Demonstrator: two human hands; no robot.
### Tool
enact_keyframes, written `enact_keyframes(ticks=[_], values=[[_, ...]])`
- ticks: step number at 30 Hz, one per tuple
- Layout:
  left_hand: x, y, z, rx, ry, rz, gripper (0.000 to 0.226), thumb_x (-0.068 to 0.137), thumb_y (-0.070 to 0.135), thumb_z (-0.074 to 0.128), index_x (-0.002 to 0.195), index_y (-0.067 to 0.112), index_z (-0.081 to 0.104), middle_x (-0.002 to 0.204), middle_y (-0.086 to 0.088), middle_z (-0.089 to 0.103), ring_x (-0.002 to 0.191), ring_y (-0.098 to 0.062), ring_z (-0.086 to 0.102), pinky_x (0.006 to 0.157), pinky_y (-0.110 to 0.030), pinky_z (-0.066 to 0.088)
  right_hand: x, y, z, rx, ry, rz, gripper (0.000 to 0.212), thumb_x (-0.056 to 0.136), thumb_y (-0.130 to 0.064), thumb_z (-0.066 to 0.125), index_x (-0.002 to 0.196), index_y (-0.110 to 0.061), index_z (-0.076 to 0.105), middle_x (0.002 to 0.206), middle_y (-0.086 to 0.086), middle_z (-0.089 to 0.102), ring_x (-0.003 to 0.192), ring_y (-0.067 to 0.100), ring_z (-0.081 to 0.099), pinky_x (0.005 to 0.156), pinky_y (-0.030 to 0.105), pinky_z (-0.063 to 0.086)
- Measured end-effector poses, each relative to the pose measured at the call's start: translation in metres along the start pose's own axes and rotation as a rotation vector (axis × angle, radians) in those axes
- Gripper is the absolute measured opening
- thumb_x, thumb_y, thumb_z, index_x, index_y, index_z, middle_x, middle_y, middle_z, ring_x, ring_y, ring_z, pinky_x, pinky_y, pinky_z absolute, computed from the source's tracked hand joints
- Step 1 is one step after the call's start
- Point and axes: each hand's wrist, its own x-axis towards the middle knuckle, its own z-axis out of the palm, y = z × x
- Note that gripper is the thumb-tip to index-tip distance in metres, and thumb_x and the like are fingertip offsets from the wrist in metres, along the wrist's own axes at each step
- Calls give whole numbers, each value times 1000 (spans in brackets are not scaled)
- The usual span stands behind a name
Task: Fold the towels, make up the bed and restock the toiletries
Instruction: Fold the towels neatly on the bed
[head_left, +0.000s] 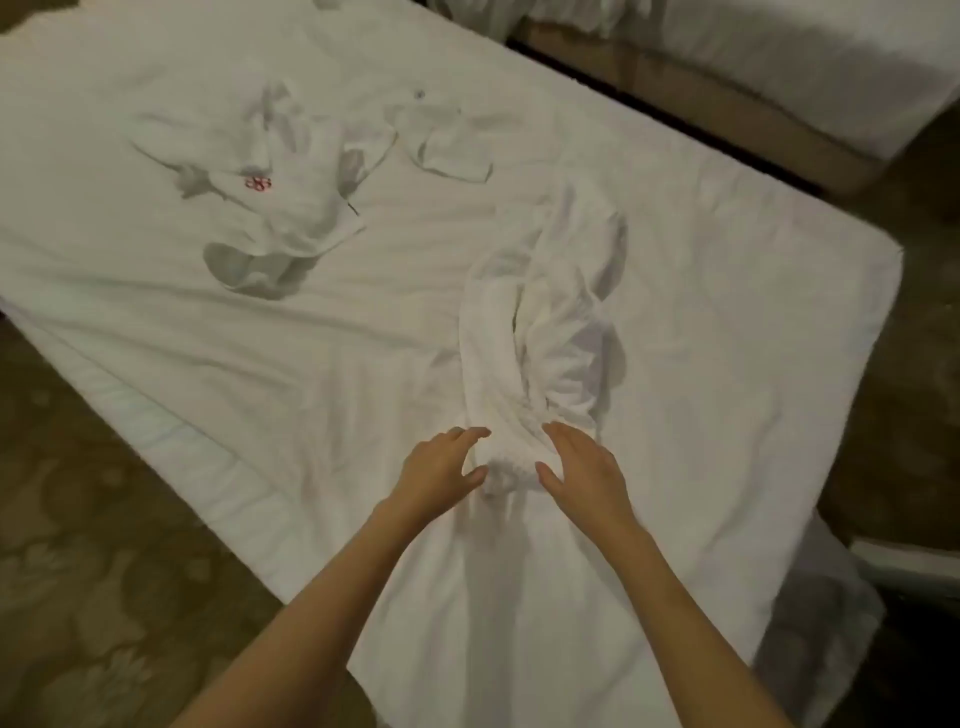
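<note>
A crumpled white towel lies in a long bunch on the white bed sheet, its near end between my hands. My left hand sits at the left of that near end, fingers and thumb spread and relaxed, touching or almost touching the cloth. My right hand sits at the right side with straight fingers against the bunch. Further back on the left lies a second crumpled towel with a red mark. A smaller white cloth lies behind, near the middle.
The bed runs diagonally; its left edge and right edge drop to a dark patterned carpet. A second bed with white bedding stands at the back right, across a narrow gap.
</note>
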Motion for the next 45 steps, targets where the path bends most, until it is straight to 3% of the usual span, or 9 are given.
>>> enact_keyframes(ticks=[8,15,20,25,29,34,37,42,45], values=[[32,-16,63,-419,37,-161,62,88,22,64,142,19,34,128,-7,56,111,-22,57,92,-33,47,20,35,58,9,60,-30,58,82,-50,38,126,-17,58,134,5,55,127,23,48,101,43,38],[22,-8,68,-720,260,-206,44,88,15,63,127,28,49,92,9,59,83,-12,60,71,-14,47,29,39,71,29,231,-69,21,73,-31,66,89,-21,74,110,6,68,111,25,58,87,50,46],[5,0,28,-789,340,-133,42,92,14,55,125,35,39,89,5,55,73,-13,58,68,-22,46,31,11,48,172,328,-29,32,84,-45,50,82,-22,71,85,-7,70,94,4,54,95,36,24],[-20,2,-51,-944,455,-37,55,86,21,52,131,40,28,90,-2,54,65,-18,56,61,-26,49,23,-51,-9,336,251,-78,45,84,-56,42,94,-23,71,90,-10,72,86,2,58,101,31,24],[-48,5,-113,-902,354,48,61,84,18,55,127,54,32,86,1,62,61,-34,55,58,-35,45,24,-96,-59,489,210,-136,27,87,-36,53,107,-25,67,97,-13,68,88,1,58,107,39,31],[-86,-1,-163,-812,161,97,48,83,23,59,121,46,41,88,-5,64,64,-21,53,62,-32,46,38,-155,-89,434,-55,-384,43,86,-14,62,126,-27,57,143,-6,42,134,11,32,111,28,27],[-105,-10,-179,-916,197,17,41,79,17,61,112,37,48,87,-6,65,70,-22,54,65,-35,46,45,-185,-98,250,-69,-512,21,85,-23,60,100,-14,71,127,1,60,131,16,41,114,36,18],[-126,-31,-187,-886,257,-68,18,86,12,68,102,16,62,80,-4,68,75,-17,63,71,-31,51,45,-210,-131,219,-170,-441,16,85,-13,63,97,-15,74,95,-2,72,85,8,60,75,17,38],[-130,-40,-184,-830,271,-116,20,82,30,71,94,15,71,86,-3,71,83,-16,66,77,-35,51,42,-218,-150,344,-170,-410,13,82,-10,66,84,-21,74,81,-11,69,80,6,62,75,22,46]])
